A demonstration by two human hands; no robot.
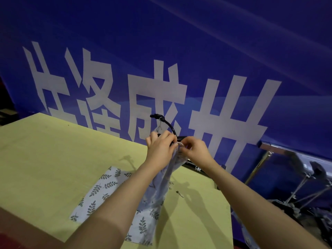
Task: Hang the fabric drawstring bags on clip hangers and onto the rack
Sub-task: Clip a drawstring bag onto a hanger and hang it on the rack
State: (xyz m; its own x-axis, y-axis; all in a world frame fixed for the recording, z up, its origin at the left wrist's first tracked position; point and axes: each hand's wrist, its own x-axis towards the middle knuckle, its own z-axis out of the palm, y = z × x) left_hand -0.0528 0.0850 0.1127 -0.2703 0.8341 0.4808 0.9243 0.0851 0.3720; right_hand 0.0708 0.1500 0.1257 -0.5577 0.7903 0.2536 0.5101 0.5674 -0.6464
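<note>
Both hands met above the far part of the yellow-green tabletop (pixel 45 159), and between them hung one leaf-print drawstring bag (pixel 158 187), lifted by its top edge so that its long axis ran almost straight down from the fingers. The left hand (pixel 159 147) was curled round the gathered top of the bag and seemed to hold the black clip hanger (pixel 171 127) there as well, while the right hand (pixel 195 149) pinched the top edge and its pale cord from the other side, so neither hand was free. The hanger stood directly above the hands, with its curved hook rising up and to the left; the clip itself was hidden by the fingers, so I could not tell whether it was already closed on the fabric. A second bag (pixel 100 193) with the same print lay flat on the tabletop, below and left of the hands. The rack (pixel 294 155) was on the right, beyond the tabletop edge, nearer to the right hand. Behind everything hung a blue banner (pixel 197 42) with large white Chinese characters, cut partly by the tabletop; I could not read them with certainty.
</note>
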